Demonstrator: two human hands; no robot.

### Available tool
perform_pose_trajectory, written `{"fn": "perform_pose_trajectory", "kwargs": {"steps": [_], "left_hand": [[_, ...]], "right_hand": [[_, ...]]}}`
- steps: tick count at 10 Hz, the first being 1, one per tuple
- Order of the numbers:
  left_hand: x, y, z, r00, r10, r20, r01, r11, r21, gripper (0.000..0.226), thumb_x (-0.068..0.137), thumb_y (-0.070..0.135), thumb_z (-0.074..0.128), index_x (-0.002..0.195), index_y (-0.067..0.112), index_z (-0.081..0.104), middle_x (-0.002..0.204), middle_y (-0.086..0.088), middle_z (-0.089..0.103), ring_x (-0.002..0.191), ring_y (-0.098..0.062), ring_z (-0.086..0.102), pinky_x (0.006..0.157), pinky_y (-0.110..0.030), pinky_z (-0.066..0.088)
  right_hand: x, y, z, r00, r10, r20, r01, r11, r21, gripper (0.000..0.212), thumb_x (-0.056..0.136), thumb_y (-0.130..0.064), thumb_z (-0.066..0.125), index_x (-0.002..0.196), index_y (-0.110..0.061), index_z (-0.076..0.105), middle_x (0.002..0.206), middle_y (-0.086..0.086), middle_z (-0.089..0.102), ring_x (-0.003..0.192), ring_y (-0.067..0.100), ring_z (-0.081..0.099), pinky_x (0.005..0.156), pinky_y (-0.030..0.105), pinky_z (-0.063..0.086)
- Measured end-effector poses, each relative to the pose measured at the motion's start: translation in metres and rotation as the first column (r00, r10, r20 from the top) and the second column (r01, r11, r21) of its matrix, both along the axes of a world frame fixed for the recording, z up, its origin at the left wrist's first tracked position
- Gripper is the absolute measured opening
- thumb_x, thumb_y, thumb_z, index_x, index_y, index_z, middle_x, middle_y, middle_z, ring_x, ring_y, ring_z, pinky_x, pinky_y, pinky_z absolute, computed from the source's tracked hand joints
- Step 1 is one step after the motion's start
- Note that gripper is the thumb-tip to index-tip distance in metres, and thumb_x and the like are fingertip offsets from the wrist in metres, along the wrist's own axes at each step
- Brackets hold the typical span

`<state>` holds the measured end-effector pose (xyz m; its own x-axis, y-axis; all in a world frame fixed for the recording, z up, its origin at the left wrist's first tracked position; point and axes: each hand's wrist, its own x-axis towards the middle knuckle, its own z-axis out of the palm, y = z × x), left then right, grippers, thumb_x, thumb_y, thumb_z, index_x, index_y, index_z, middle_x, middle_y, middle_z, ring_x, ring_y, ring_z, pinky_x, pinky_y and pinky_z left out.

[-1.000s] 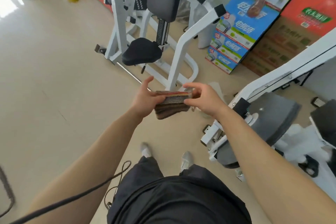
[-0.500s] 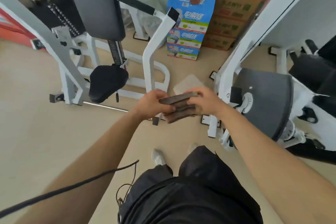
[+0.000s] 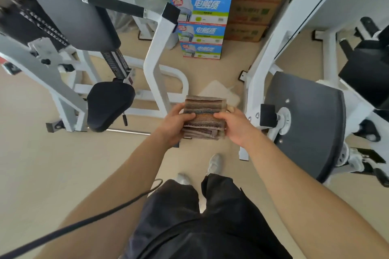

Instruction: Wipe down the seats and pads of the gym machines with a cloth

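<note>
A folded striped brown cloth [image 3: 204, 118] is held flat in front of me by both hands. My left hand [image 3: 174, 126] grips its left edge and my right hand [image 3: 235, 128] grips its right edge, thumbs on top. To the left stands a white machine with a small black seat [image 3: 109, 103] and a tall dark back pad [image 3: 69, 4]. On the right, a large grey round pad [image 3: 307, 124] sits on another white machine, close to my right forearm.
Stacked blue drink cartons [image 3: 202, 17] and brown cardboard boxes [image 3: 254, 6] stand ahead on the beige floor. White frame posts [image 3: 160, 63] rise on both sides of my hands. A black cable [image 3: 84, 225] hangs across the lower left. My feet [image 3: 212, 164] are below.
The view has swung right and closer, so the boxes now lie straight ahead between the two machines. Both hands keep hold of the cloth, which now lies flatter with its striped face up.
</note>
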<state>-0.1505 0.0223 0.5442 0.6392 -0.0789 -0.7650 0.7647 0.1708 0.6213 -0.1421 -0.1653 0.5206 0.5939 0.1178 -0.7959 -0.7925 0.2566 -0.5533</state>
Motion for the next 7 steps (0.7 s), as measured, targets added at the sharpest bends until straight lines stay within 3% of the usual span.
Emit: {"fn": "perform_pose_trajectory", "kwargs": {"steps": [1,2,3,4,5,6,7], "left_hand": [[0.021,-0.009,-0.04,0.995,-0.091,-0.042,0.097,0.979,0.177,0.041,0.091,-0.005,0.057,0.129,0.012,0.057,0.119,-0.025,0.067,0.102,-0.038,0.067,0.094,-0.054,0.054],[0.043,-0.02,-0.087,0.983,-0.156,-0.101,0.177,0.953,0.245,0.048,0.082,0.004,0.064,0.129,0.014,0.058,0.119,-0.024,0.067,0.102,-0.036,0.069,0.094,-0.052,0.056],[0.069,-0.033,-0.137,0.968,-0.202,-0.151,0.238,0.931,0.278,0.054,0.074,0.018,0.067,0.126,0.021,0.059,0.112,-0.013,0.071,0.102,-0.031,0.07,0.092,-0.052,0.057],[0.094,-0.042,-0.188,0.962,-0.22,-0.163,0.26,0.921,0.29,0.039,0.081,0.019,0.067,0.118,0.029,0.058,0.109,-0.007,0.069,0.101,-0.027,0.069,0.092,-0.048,0.057],[0.123,-0.047,-0.247,0.958,-0.243,-0.151,0.277,0.92,0.275,0.037,0.084,0.018,0.067,0.119,0.026,0.058,0.107,-0.002,0.068,0.102,-0.024,0.068,0.095,-0.043,0.056],[0.156,-0.049,-0.299,0.951,-0.276,-0.138,0.305,0.909,0.283,0.057,0.072,0.025,0.067,0.128,0.027,0.059,0.11,-0.005,0.071,0.103,-0.025,0.069,0.096,-0.044,0.055],[0.184,-0.052,-0.343,0.931,-0.35,-0.103,0.363,0.866,0.344,0.068,0.089,0.022,0.064,0.151,0.027,0.036,0.13,-0.006,0.061,0.119,-0.025,0.059,0.102,-0.037,0.045]], "right_hand": [[0.016,-0.005,-0.036,0.999,0.029,-0.042,-0.034,0.992,-0.121,0.029,0.087,0.004,0.062,0.111,-0.012,0.061,0.105,0.013,0.071,0.091,0.027,0.071,0.071,0.039,0.058],[0.034,-0.01,-0.078,0.995,0.016,-0.095,-0.037,0.973,-0.226,0.023,0.081,-0.011,0.067,0.102,-0.018,0.061,0.105,0.012,0.072,0.091,0.026,0.071,0.077,0.041,0.06],[0.053,-0.012,-0.127,0.992,-0.016,-0.123,-0.019,0.96,-0.278,0.025,0.078,-0.022,0.064,0.102,-0.019,0.059,0.111,0.014,0.069,0.097,0.029,0.069,0.086,0.044,0.058],[0.076,-0.011,-0.175,0.992,-0.038,-0.12,-0.003,0.944,-0.329,0.017,0.08,-0.024,0.059,0.095,-0.018,0.063,0.104,0.014,0.071,0.095,0.031,0.07,0.089,0.049,0.058],[0.103,-0.01,-0.233,0.991,-0.048,-0.127,-0.004,0.924,-0.383,0.029,0.073,-0.032,0.056,0.099,-0.019,0.061,0.102,0.013,0.07,0.093,0.032,0.069,0.088,0.053,0.058],[0.139,-0.009,-0.283,0.99,-0.074,-0.119,0.016,0.903,-0.43,0.041,0.078,-0.031,0.057,0.116,-0.015,0.059,0.109,0.014,0.068,0.093,0.031,0.068,0.084,0.045,0.059],[0.165,-0.011,-0.324,0.99,-0.119,-0.081,0.054,0.828,-0.558,0.058,0.088,-0.031,0.055,0.141,-0.011,0.041,0.125,0.01,0.061,0.105,0.029,0.062,0.081,0.033,0.051]]}}
